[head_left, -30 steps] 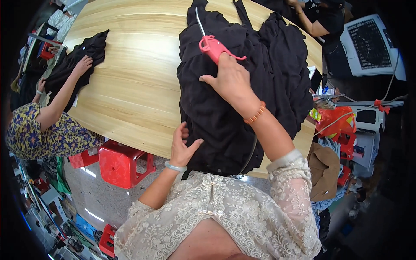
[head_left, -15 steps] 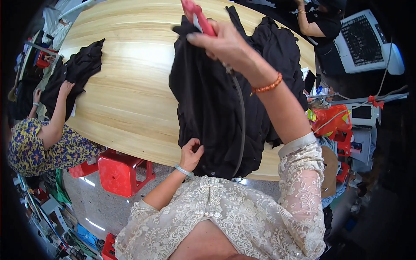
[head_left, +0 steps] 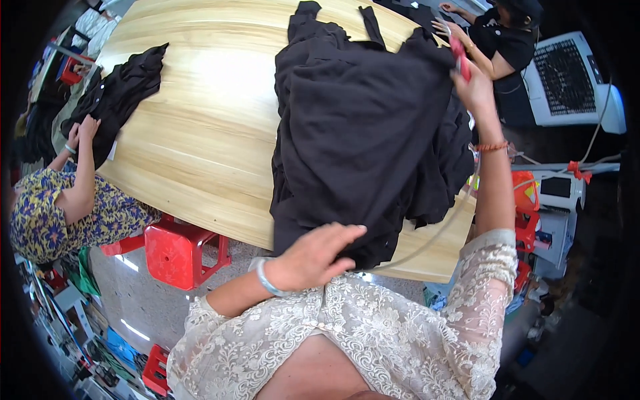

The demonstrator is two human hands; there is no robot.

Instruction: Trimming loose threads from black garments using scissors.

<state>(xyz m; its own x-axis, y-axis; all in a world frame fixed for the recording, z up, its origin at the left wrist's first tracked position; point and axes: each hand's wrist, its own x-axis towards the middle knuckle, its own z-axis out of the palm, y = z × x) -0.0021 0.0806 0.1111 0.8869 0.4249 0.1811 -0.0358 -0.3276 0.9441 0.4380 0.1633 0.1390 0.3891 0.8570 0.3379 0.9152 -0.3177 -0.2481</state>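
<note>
The fingers of the right hand [head_left: 476,92], at the upper right of the frame, are curled around a red blow gun [head_left: 461,59], both somewhat blurred. The left hand [head_left: 319,256], at the lower centre, has its fingers stretched out and thumb apart, holding nothing; it lies over the near end of a black garment [head_left: 360,127], and whether it touches the cloth I cannot tell. An orange beaded bracelet [head_left: 492,147] circles the right wrist, a pale bangle [head_left: 267,279] the left. The garment spreads from the centre to the upper right on a wooden table [head_left: 213,133]. At the left, a co-worker in a floral garment [head_left: 47,207] has both hands at another dark garment [head_left: 127,80]; below is a red stool [head_left: 172,257].
</note>
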